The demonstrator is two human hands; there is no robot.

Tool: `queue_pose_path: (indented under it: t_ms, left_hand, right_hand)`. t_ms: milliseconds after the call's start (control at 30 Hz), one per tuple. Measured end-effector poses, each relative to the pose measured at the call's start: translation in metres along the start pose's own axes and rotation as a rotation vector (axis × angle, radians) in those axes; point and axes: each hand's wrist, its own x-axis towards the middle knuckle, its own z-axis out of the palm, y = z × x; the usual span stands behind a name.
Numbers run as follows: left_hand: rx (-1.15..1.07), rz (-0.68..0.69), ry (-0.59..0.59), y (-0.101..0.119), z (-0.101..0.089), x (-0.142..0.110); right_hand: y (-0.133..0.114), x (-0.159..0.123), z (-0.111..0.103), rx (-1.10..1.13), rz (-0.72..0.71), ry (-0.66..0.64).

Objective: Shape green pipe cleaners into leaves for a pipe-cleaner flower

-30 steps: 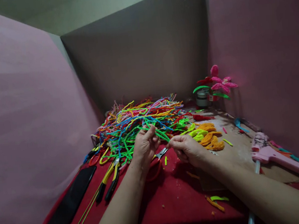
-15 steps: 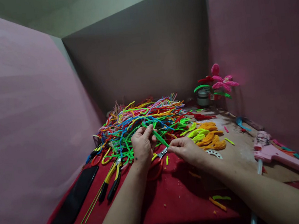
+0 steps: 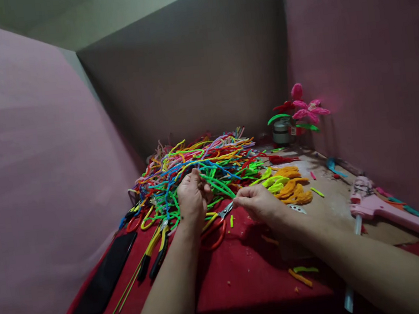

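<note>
A green pipe cleaner, bent double, stretches between my two hands above the red cloth. My right hand pinches its near end between thumb and fingers. At the far end, my left hand has its fingers closed on the strands; the fingertips are partly hidden. Just below lie scissors with red and yellow handles. Behind the hands rises a big heap of coloured pipe cleaners. Yellow-green and orange leaf-like fuzzy pieces lie beyond my right hand.
On the left are pliers, thin green wires and a black phone. A pink glue gun lies at right. Behind it, a pink fuzzy flower stands by the wall. Short offcuts lie near the front edge.
The two strands of the green pipe cleaner have spread apart into a narrow loop. My left hand has shifted slightly left, away from my right hand. The view has turned slightly.
</note>
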Motion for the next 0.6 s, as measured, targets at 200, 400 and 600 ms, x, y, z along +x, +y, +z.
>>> queue_pose_path:
  t_ms: [200, 400, 600]
  left_hand:
    - [0.155, -0.264, -0.431, -0.009, 0.009, -0.018]
    - [0.094, -0.283, -0.32, -0.01, 0.011, -0.021]
    - [0.102, -0.296, -0.312, -0.005, 0.012, -0.021]
  right_hand:
    - [-0.004, 0.0, -0.006, 0.29, -0.009, -0.045]
    - [-0.004, 0.001, -0.01, 0.527, 0.104, -0.237]
    - [-0.002, 0.001, -0.014, 0.721, 0.325, -0.32]
